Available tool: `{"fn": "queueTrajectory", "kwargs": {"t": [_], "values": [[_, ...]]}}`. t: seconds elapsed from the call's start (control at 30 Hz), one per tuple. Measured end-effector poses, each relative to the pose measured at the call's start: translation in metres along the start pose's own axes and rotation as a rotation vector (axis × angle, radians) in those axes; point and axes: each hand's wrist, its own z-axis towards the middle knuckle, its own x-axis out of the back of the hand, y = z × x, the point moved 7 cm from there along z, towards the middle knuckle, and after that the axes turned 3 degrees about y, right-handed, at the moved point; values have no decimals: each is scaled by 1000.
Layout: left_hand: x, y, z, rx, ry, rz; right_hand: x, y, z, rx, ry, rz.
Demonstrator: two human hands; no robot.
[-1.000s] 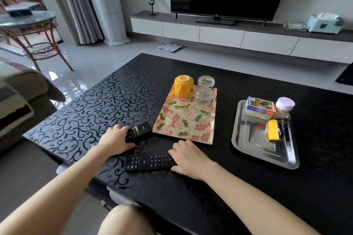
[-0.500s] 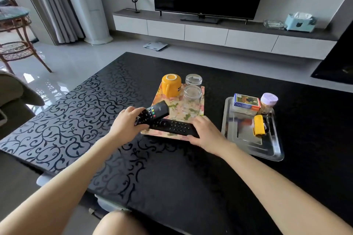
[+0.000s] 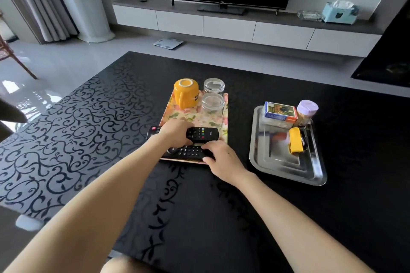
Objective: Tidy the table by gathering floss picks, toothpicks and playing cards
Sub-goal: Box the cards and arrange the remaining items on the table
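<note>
Two black remotes lay across the near end of one floral tray point(image 3: 176, 113) on the black table point(image 3: 221, 217). The left hand point(image 3: 174, 133) had its fingers curled over the far remote point(image 3: 205, 134). The right hand point(image 3: 224, 159) pinched the end of the near remote point(image 3: 186, 152) between fingers and thumb. The tray's far end held one upturned orange mug point(image 3: 186, 93) and two glass jars point(image 3: 214, 85) point(image 3: 213, 104). To the right, one metal tray point(image 3: 275, 162) carried one box of playing cards point(image 3: 280, 112), one purple-lidded toothpick jar point(image 3: 307, 111) and one yellow case point(image 3: 295, 143).
</note>
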Motion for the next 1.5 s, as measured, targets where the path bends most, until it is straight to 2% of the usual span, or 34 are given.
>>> {"fn": "queueTrajectory", "kwargs": {"t": [0.17,0.47,0.6,0.73,0.87,1.03,1.23,1.37,1.5], "values": [[-2,7,6,-4,-65,-53,0,-1,-3,8,3,-1],[-6,8,-4,89,-175,-127,21,-10,-21,55,184,-60],[5,17,-11,120,-100,-95,45,-9,-36,57,253,-71],[32,78,-20,-2,41,-132,92,15,-72,-15,375,-102],[43,165,-38,-150,139,-265,149,65,-137,-176,521,-155],[22,259,-44,-253,118,-380,219,161,-242,-562,714,-240],[17,332,-19,-292,164,-437,280,267,-314,-1025,957,-23],[19,336,-2,-226,221,-459,288,317,-314,-1171,1008,168],[13,284,5,-21,365,-427,292,352,-300,-1188,1033,192]]}}
